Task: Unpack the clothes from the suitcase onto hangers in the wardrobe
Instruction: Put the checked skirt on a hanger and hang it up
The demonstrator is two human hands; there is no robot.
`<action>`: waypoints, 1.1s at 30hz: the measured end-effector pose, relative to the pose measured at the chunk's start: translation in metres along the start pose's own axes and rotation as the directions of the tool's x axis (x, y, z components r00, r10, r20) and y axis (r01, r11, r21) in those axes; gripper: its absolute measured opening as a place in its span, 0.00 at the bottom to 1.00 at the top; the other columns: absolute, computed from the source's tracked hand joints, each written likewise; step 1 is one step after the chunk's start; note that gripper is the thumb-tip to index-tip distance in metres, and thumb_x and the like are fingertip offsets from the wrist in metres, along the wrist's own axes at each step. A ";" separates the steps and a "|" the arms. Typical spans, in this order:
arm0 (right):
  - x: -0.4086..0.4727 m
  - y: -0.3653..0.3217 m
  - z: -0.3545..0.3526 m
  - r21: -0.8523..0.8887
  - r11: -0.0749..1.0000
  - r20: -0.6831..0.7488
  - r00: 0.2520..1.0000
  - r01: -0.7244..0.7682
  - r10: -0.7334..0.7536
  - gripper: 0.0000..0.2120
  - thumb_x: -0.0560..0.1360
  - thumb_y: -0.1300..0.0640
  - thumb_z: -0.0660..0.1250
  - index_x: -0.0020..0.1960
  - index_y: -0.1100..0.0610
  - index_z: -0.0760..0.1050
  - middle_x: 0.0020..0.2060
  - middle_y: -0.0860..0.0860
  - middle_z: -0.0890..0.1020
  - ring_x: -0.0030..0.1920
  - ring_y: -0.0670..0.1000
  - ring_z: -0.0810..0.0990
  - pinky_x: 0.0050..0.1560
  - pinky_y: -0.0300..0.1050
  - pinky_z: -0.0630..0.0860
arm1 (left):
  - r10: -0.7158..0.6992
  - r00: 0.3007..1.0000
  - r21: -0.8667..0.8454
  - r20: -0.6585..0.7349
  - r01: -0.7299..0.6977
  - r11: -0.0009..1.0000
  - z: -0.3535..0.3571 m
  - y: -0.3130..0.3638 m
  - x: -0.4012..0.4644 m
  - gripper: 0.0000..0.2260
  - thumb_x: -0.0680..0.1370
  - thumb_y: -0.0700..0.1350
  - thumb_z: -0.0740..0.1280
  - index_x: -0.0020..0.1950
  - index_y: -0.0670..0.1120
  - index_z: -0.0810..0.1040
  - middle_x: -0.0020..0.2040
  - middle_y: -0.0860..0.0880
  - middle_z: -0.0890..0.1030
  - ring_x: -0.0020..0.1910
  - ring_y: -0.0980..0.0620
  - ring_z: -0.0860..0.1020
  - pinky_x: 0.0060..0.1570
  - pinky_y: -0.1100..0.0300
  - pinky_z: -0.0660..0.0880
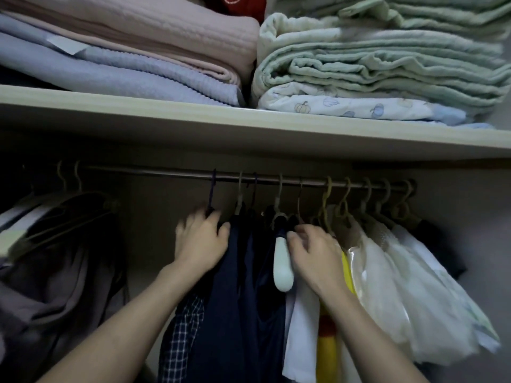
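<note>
Looks like the inside of a bedroom wardrobe at someone's home. A metal rail [276,179] runs across with loads of hangers [343,200] on it, with dark clothes [243,286] at 6 o'clock and white dresses [401,286] at 4 o'clock. On the shelf [193,117] above sit folded blankets [124,42] at 11 o'clock and green quilts [387,59] at 1 o'clock.

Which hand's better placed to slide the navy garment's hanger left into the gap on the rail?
Left, probably. The left hand already grips the navy garment by its hanger, beside the gap; the right hand is among the pale garments.
</note>
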State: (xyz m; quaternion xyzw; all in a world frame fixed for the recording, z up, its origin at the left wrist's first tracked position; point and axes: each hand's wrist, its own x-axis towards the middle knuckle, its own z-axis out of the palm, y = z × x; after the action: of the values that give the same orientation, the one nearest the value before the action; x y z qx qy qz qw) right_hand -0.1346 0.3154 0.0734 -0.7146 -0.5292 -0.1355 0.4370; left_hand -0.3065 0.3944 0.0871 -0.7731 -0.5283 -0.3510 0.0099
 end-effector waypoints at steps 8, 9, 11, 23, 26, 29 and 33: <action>0.008 -0.034 0.018 -0.095 0.992 0.162 0.982 -0.079 0.094 0.26 0.76 0.57 0.57 0.73 0.54 0.56 0.62 0.58 0.71 0.61 0.61 0.73 0.52 0.49 0.71 | 0.105 0.971 0.259 0.215 -0.161 0.952 0.012 0.034 0.003 0.25 0.79 0.49 0.56 0.75 0.51 0.54 0.70 0.42 0.66 0.65 0.45 0.70 0.66 0.51 0.57; 0.008 -0.032 0.017 -0.095 0.992 0.151 0.983 -0.087 0.101 0.26 0.76 0.58 0.57 0.73 0.54 0.56 0.61 0.59 0.72 0.59 0.61 0.74 0.51 0.49 0.72 | 0.100 0.970 0.294 0.223 -0.165 0.942 0.011 0.036 0.004 0.25 0.78 0.48 0.57 0.75 0.51 0.56 0.69 0.42 0.66 0.64 0.45 0.70 0.65 0.50 0.57; 0.008 -0.026 0.017 -0.114 0.990 0.130 0.987 -0.078 0.092 0.26 0.77 0.60 0.56 0.74 0.53 0.56 0.58 0.59 0.74 0.58 0.61 0.75 0.49 0.48 0.72 | 0.107 0.975 0.381 0.193 -0.174 0.908 0.013 0.041 0.007 0.21 0.77 0.47 0.59 0.71 0.51 0.65 0.68 0.43 0.68 0.64 0.45 0.69 0.65 0.48 0.57; 0.017 -0.013 0.014 -0.094 0.993 0.091 0.993 -0.072 0.080 0.23 0.76 0.60 0.57 0.71 0.55 0.62 0.56 0.58 0.77 0.56 0.61 0.76 0.49 0.48 0.73 | 0.174 0.974 0.401 0.146 -0.219 0.889 0.032 0.073 0.014 0.19 0.78 0.50 0.55 0.65 0.45 0.73 0.68 0.48 0.71 0.75 0.43 0.49 0.69 0.38 0.41; 0.018 -0.012 0.013 -0.056 0.995 0.097 0.992 -0.080 0.086 0.21 0.76 0.59 0.57 0.69 0.55 0.64 0.56 0.58 0.77 0.57 0.60 0.76 0.49 0.48 0.73 | 0.157 0.979 0.385 0.128 -0.195 0.902 0.034 0.079 0.013 0.16 0.78 0.50 0.56 0.57 0.45 0.78 0.63 0.48 0.75 0.75 0.43 0.51 0.69 0.37 0.41; 0.019 -0.007 0.004 0.039 0.992 0.038 0.992 -0.124 0.122 0.15 0.78 0.52 0.55 0.61 0.56 0.72 0.56 0.58 0.79 0.58 0.60 0.75 0.55 0.49 0.69 | 0.140 0.984 0.344 0.110 -0.170 0.923 0.035 0.079 0.013 0.15 0.78 0.50 0.55 0.53 0.45 0.78 0.60 0.48 0.76 0.74 0.44 0.52 0.70 0.38 0.42; 0.025 0.029 -0.009 -0.340 0.937 -0.082 0.995 -0.080 0.055 0.16 0.78 0.51 0.54 0.61 0.54 0.72 0.59 0.54 0.75 0.61 0.56 0.70 0.58 0.49 0.64 | 0.147 0.988 0.283 0.037 -0.151 0.947 0.028 0.074 0.014 0.17 0.80 0.51 0.52 0.54 0.46 0.78 0.61 0.48 0.76 0.72 0.46 0.57 0.69 0.40 0.49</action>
State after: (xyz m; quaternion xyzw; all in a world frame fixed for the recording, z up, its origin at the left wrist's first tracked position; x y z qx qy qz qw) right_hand -0.0971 0.3223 0.0811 -0.7921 -0.4568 -0.2359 0.3291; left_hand -0.2280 0.3845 0.0998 -0.8040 -0.5134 -0.2636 0.1434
